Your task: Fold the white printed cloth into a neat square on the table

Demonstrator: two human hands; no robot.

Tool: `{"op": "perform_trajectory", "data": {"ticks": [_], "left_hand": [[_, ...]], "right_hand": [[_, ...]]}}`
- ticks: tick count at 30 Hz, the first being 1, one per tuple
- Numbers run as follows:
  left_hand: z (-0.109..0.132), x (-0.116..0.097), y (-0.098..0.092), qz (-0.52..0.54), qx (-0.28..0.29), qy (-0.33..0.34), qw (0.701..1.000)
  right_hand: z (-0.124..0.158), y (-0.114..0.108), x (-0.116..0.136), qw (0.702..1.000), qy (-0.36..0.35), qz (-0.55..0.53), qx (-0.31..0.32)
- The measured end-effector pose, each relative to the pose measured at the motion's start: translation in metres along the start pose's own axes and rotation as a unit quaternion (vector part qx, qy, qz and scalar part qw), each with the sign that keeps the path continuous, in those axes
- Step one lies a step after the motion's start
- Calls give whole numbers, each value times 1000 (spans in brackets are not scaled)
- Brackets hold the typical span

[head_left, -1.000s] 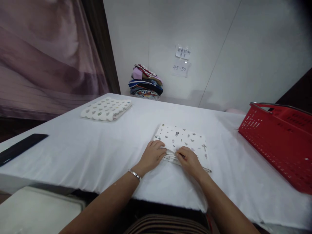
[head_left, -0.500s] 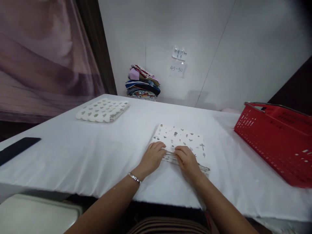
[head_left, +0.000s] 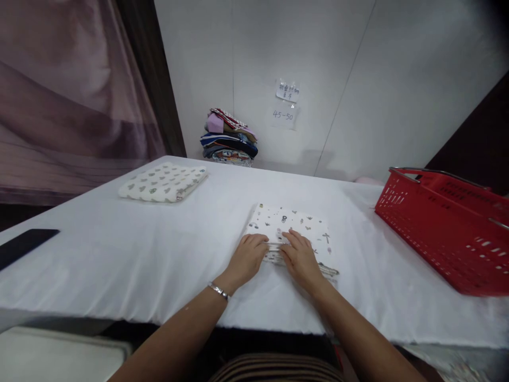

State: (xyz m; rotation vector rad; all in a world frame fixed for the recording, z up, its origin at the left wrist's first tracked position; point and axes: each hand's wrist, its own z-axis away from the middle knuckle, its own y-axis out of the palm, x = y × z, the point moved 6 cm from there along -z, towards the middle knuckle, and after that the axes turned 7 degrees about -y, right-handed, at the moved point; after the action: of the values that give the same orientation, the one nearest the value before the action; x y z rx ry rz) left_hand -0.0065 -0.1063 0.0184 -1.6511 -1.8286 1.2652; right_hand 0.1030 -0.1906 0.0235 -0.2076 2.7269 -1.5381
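A folded white cloth (head_left: 310, 225) with small grey printed figures lies on the white-covered table in front of me. Its near edge shows several stacked layers. My left hand (head_left: 249, 257) is closed on the left part of this edge, fingers on top and thumb at the layers. A silver bracelet (head_left: 218, 291) circles the left wrist. My right hand (head_left: 301, 260) rests on the cloth just to the right, its fingers stretched out over the top and its thumb near the edge. The undersides of both hands are hidden.
A second folded cloth (head_left: 163, 183) with grey-green prints lies at the back left. A dark flat object (head_left: 26, 245) sits at the left edge. On the right stands a red basket (head_left: 441, 223). Behind the table is a fabric pile (head_left: 229, 139); paper signs (head_left: 287, 92) hang on the wall.
My right hand's fingers have straightened and spread over the cloth, where they were curled at its edge before. My left hand keeps its place. The view has shifted slightly.
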Motion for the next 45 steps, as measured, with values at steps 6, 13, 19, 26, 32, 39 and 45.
{"op": "perform_trajectory", "data": {"ticks": [6,13,19,26,32,39,45], "left_hand": [[0,0,-1,0,0,1,1000],[2,3,3,-18,15,-5,1000],[5,3,0,-44,5,3,999],[6,-1,-1,-73,12,8,997],[5,-1,0,-90,39,35,995],[7,2,6,-119,61,73,988],[6,3,9,-130,68,71,987]], "right_hand": [[9,-2,-3,1000,14,8,-2],[17,0,4,999,-25,19,-6],[20,-5,4,999,-7,8,-32],[22,-1,3,1000,-6,-3,-6],[19,0,4,999,-28,14,3],[15,0,4,998,-46,17,28],[17,5,-3,997,-34,-26,59]]}}
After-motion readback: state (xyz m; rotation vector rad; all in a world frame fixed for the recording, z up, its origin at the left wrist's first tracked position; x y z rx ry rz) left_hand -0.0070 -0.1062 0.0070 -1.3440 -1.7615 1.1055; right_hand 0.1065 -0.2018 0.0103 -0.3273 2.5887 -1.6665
